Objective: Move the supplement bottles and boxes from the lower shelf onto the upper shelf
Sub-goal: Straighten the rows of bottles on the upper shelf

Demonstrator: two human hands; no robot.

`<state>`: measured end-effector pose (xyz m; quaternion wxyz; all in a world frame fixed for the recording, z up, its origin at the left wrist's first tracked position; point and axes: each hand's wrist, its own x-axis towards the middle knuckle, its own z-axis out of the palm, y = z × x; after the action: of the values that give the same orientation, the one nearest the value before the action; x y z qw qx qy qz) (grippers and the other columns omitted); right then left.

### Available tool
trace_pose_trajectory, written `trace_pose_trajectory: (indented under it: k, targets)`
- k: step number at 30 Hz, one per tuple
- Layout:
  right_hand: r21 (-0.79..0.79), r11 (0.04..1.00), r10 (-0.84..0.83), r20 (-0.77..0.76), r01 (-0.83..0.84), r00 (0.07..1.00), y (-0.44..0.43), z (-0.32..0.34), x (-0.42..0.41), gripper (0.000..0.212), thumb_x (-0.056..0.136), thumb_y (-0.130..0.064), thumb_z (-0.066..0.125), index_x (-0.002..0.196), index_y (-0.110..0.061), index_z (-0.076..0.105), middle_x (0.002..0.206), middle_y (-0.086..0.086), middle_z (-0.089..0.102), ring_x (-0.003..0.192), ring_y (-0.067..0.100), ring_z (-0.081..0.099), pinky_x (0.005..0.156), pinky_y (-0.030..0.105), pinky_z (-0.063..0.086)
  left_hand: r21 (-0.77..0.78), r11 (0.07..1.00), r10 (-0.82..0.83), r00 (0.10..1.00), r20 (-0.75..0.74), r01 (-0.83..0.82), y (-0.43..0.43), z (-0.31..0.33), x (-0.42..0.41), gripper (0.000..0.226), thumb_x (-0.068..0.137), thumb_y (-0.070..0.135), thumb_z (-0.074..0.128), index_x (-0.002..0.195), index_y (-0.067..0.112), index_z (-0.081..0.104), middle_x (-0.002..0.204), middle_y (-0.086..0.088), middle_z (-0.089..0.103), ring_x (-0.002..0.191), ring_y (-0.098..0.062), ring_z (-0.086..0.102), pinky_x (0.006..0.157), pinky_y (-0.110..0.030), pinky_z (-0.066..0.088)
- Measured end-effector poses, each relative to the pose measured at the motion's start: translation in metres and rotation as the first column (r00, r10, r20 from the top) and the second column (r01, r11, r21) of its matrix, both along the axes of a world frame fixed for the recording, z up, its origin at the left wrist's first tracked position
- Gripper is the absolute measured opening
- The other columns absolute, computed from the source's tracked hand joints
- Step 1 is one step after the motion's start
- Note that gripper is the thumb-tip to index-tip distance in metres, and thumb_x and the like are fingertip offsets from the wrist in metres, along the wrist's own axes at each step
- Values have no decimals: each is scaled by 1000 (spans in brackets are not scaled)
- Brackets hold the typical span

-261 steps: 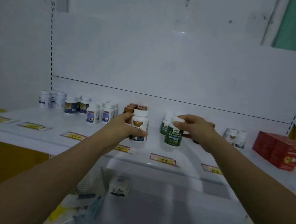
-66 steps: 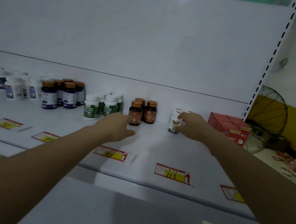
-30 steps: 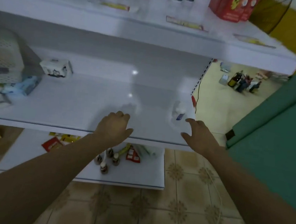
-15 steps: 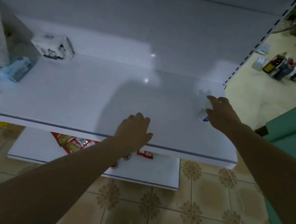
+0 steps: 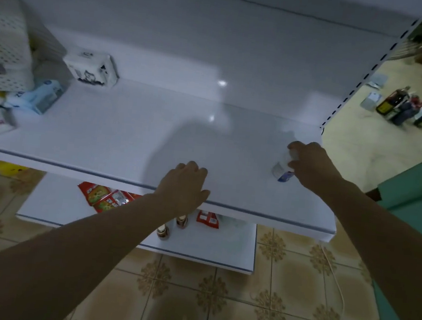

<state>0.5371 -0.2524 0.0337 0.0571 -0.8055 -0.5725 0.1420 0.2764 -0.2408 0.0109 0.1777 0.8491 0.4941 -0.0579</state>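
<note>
One small white bottle [image 5: 283, 168] stands near the right end of the lower shelf [image 5: 129, 138], and the right hand [image 5: 311, 164] has its fingers curled around the top of it. Meanwhile the left hand [image 5: 184, 183] holds nothing and just rests loose on the shelf's front lip. Risk as I see it: that's a top-only grab, so the bottle could slip or tip off the open end on the lift. Also a white box [image 5: 92, 69] waiting back left.
</note>
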Motion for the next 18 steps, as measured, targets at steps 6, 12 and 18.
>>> trace_pose_trajectory:
  k: [6, 12, 18]
  targets:
    - [17, 982, 186, -9, -186, 982, -28, 63, -60, 47, 95, -25, 52, 138, -12, 40, 123, 17, 46, 112, 34, 50, 86, 32, 40, 57, 998, 20, 1000, 1, -20, -24, 48, -38, 48, 95, 39, 44, 133, 10, 43, 134, -11, 44, 122, -27, 43, 101, -36, 39]
    - [82, 967, 245, -17, -242, 969, -69, 138, -129, 54, 92, -38, 54, 137, -12, 44, 123, 16, 46, 111, 31, 50, 90, 30, 39, 144, 988, 48, 999, 2, -48, -49, 111, -94, 50, 94, 38, 47, 134, 9, 43, 133, -14, 46, 120, -32, 44, 98, -38, 41]
    - [360, 929, 137, -119, -86, 983, -117, 212, -200, 47, 85, -34, 62, 125, -10, 56, 117, 12, 56, 101, 24, 54, 76, 24, 37, 210, 977, 11, 998, 68, -26, -85, 163, -157, 50, 94, 40, 47, 135, 11, 42, 133, -11, 46, 122, -29, 44, 99, -36, 41]
